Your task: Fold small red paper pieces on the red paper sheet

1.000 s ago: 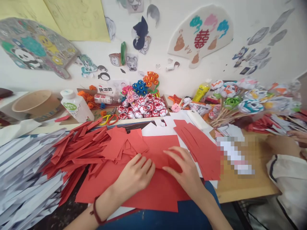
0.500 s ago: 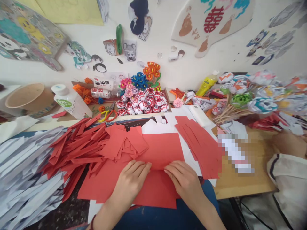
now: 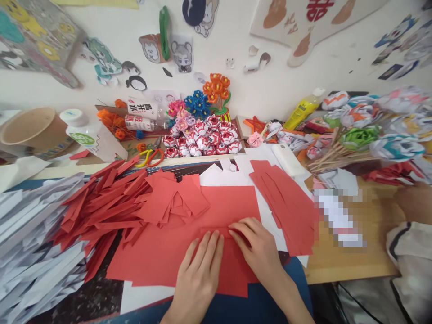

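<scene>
White wall [image 3: 209,54] with paper cutouts rises behind the cluttered desk I am viewing. My left hand [image 3: 200,270] lies open, fingers extended and pressing on a narrow folded red paper strip [image 3: 227,231], which rests on large red sheets [image 3: 155,261] between my hands. My right hand [image 3: 261,249] is half-curled, fingertips at the strip's right end; I cannot tell whether it pinches it. On a white label [image 3: 143,108] I read "开水"; the white-capped plastic bottle's [image 3: 96,139] green label is too blurred. Folded red strips [image 3: 104,202] crowd the left, loose red rectangles [image 3: 286,207] the right; yellow-and-orange-handled scissors [image 3: 150,156] lie beyond.
</scene>
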